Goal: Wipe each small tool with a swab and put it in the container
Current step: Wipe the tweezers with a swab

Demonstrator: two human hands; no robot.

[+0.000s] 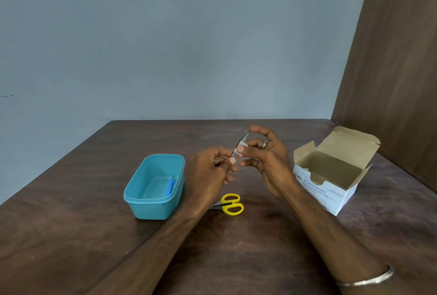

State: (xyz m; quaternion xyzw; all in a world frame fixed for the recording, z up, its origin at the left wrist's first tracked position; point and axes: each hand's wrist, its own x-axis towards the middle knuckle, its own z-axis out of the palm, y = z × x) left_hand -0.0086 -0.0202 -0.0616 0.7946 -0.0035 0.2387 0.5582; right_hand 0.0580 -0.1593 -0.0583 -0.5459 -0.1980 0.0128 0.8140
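Observation:
My left hand (214, 169) pinches the lower end of a thin metal tool (241, 140) that points up and to the right above the table. My right hand (267, 160) pinches a small white swab (242, 147) against the tool's middle. A turquoise plastic container (142, 202) stands to the left of my hands, with a small blue-handled tool (170, 186) lying inside it. Yellow-handled scissors (230, 204) lie on the table just under my left wrist, their blades partly hidden by it.
An open white box of alcohol swabs (331, 190) stands at the right, flaps up. The dark wooden table (71, 223) ends at a grey-blue wall behind and a brown panel (397, 58) on the right.

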